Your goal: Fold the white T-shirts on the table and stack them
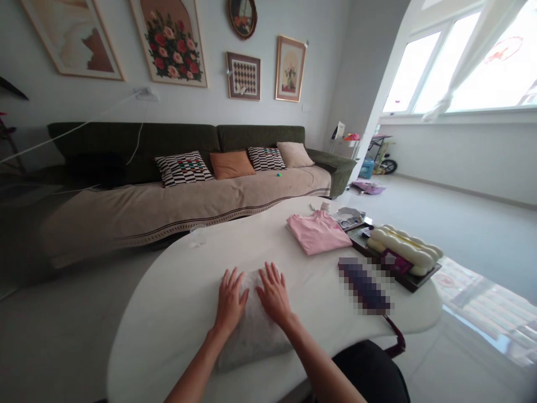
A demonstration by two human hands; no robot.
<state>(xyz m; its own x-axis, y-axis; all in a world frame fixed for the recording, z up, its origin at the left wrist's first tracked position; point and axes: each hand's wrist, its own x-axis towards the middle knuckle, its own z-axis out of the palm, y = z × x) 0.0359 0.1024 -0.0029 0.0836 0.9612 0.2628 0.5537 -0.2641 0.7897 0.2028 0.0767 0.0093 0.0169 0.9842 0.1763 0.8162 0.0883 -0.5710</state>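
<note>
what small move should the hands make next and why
Probably slide both palms gently toward the body to flatten the grey bundle: the left hand and right hand lie open on its far part, fingers spread, while its nearer part has no palm on it.

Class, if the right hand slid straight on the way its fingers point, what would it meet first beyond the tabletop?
Probably the beige sofa cover: the right hand points across the white tabletop towards it, though depth and height are unclear.
</note>
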